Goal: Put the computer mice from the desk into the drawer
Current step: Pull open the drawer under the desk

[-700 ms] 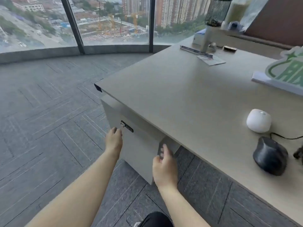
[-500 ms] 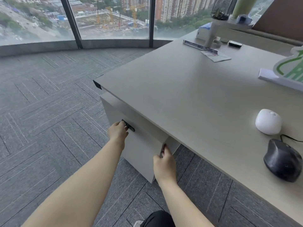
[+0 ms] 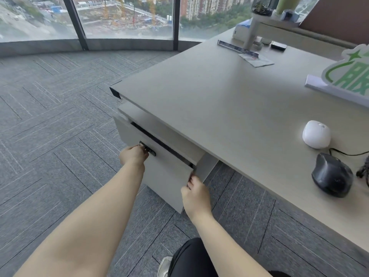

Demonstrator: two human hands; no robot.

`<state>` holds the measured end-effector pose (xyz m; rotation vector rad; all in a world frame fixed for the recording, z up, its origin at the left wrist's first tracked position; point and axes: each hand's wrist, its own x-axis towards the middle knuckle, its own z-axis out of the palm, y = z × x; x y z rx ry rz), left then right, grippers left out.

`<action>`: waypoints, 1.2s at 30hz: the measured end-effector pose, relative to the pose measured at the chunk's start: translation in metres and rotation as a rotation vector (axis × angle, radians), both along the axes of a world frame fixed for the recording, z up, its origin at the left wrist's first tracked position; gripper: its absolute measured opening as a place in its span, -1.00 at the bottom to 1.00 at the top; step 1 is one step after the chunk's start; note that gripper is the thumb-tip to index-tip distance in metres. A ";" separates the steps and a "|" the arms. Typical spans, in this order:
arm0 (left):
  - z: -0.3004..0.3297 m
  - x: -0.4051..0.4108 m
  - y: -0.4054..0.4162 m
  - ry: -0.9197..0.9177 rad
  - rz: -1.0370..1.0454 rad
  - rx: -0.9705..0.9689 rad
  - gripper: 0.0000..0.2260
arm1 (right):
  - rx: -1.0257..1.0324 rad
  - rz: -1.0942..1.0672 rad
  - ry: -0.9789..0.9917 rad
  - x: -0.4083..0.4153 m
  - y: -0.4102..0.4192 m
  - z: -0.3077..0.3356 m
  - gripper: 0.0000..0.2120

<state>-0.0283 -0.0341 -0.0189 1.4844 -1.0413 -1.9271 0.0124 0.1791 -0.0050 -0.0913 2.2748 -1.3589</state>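
- The left hand (image 3: 133, 155) is curled on the drawer front (image 3: 159, 172) at the small dark lock fitting (image 3: 148, 150). The fingers are closed around something there, probably a key or pull, though what exactly they pinch is too small to tell.
- The right hand (image 3: 196, 193) hooks its fingertips around the drawer front's right edge, clenched on the panel. The front seems to have no real handle, so an edge grip is likely the way to draw it out.
- With one hand at each side, the pull should be even and the drawer less likely to skew on its runners.
- A dark gap shows along the top of the drawer, so it stands slightly open. The inside is not visible.
- Both mice lie on the counter (image 3: 229, 108) well to the right. The white mouse (image 3: 316, 133) is farther from the edge and the black mouse (image 3: 331, 173) nearer, close to a dark cable (image 3: 347, 152).
- Neither hand is free for them yet, so opening comes first.
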 end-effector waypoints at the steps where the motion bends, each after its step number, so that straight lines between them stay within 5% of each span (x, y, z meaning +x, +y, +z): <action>1: 0.000 0.012 0.000 0.000 -0.001 0.004 -0.85 | -0.008 0.014 -0.005 0.010 0.001 0.001 -0.48; 6: -0.004 0.083 -0.008 0.026 0.038 0.022 -0.76 | -0.016 0.140 0.058 0.060 0.008 0.008 -0.72; 22: -0.001 0.260 -0.026 0.055 0.170 -0.027 -0.78 | 0.068 0.503 0.239 0.189 -0.008 0.014 -0.76; 28: -0.001 0.291 -0.029 -0.087 0.091 -0.083 -0.75 | 0.112 0.655 0.203 0.204 -0.013 0.017 -0.72; 32: 0.041 0.296 -0.013 -0.521 -0.070 -0.595 -0.67 | 0.044 0.617 0.239 0.195 -0.007 0.030 -0.67; 36: 0.104 0.254 0.024 -0.316 -0.190 -0.980 -0.76 | -0.049 0.405 0.394 0.147 0.016 0.064 -0.68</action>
